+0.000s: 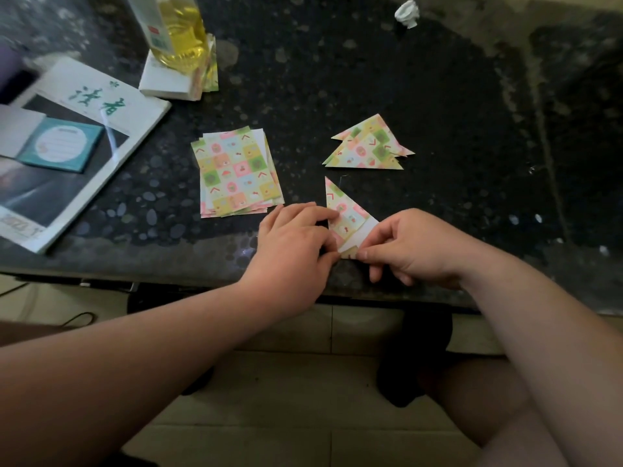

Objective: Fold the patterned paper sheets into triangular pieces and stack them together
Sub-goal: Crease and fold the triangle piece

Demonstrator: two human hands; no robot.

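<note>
Lying at the near edge of the dark table (438,96) is one patterned paper (344,210), folded into a pointy shape with a white flap at the bottom. The left hand (296,237) holds its left side, with one finger flat on top and the thumb at the near edge. The right hand (411,247) pinches the white flap between thumb and finger. Just left of the hands sits a pile of flat sheets (236,170). A bit farther back on the right lies a pile of folded triangles (367,146), stacked a little crooked. Far to the left are a magazine (94,106) with a blue notepad (60,144) on it, and a bottle (178,28) of yellow liquid. A white paper ball (408,11) sits at the far side
</note>
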